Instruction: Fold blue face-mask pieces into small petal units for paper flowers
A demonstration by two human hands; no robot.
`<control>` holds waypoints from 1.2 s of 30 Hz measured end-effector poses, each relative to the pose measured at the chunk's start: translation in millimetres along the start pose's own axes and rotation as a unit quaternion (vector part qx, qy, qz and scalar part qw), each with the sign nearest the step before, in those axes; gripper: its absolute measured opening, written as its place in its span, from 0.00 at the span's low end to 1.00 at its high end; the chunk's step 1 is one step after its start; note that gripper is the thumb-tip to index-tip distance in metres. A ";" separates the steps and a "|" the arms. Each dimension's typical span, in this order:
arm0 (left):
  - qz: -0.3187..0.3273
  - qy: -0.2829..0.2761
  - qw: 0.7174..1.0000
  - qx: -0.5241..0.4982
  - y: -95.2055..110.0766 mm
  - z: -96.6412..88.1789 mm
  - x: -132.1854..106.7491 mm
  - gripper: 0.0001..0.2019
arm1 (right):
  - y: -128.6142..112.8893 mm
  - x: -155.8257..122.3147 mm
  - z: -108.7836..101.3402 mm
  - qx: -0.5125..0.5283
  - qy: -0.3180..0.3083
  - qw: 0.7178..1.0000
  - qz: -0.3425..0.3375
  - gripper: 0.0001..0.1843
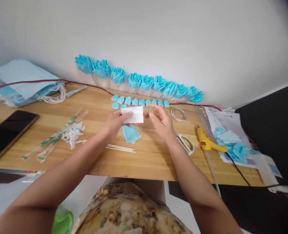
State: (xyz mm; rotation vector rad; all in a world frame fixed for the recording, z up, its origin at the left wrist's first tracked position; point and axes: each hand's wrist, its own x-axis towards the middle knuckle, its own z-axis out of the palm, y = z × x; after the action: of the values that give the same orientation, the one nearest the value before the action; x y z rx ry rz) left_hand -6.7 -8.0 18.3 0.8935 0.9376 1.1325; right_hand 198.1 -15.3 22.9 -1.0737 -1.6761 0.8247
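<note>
Between thumb and fingers, my left hand (116,121) pinches a small white rectangle of fabric (136,115) above the middle of the table. My right hand (161,121) is just right of it, fingers apart and slightly curled, with nothing visible in them. Below the white piece lies a small stack of blue fabric pieces (131,134). Behind it, blue folded petals (135,102) lie in rows, some partly hidden by the white piece and my hand. Scissors (188,144) lie beside my right wrist, partly covered by it.
Blue fabric flowers (134,80) on sticks lean along the wall. At right are a tape roll (178,114), a yellow glue gun (204,138) with its cord and blue scraps (236,149). At left are a phone (9,131), face masks (29,76), white scraps (73,133) and wooden sticks (121,148).
</note>
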 end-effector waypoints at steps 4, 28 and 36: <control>-0.011 -0.010 0.999 -0.044 1.2 -1.2 2.4 0.14 | -0.3 -1.3 2.1 -0.050 -0.047 0.997 -0.045 0.17; -0.001 -0.082 0.995 -0.050 -3.8 2.8 -0.8 0.26 | 1.6 -0.3 13.1 -0.035 0.024 0.999 -0.002 0.06; 0.033 -0.094 0.994 0.036 -1.7 3.2 -4.5 0.29 | 3.6 1.7 13.3 -0.002 0.044 0.998 0.045 0.09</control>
State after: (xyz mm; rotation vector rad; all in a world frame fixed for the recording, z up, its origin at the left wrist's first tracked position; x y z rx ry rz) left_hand -3.9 -13.1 18.5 1.0776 0.8030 1.0561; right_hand 186.3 -12.9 16.0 -1.1779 -1.5666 0.8205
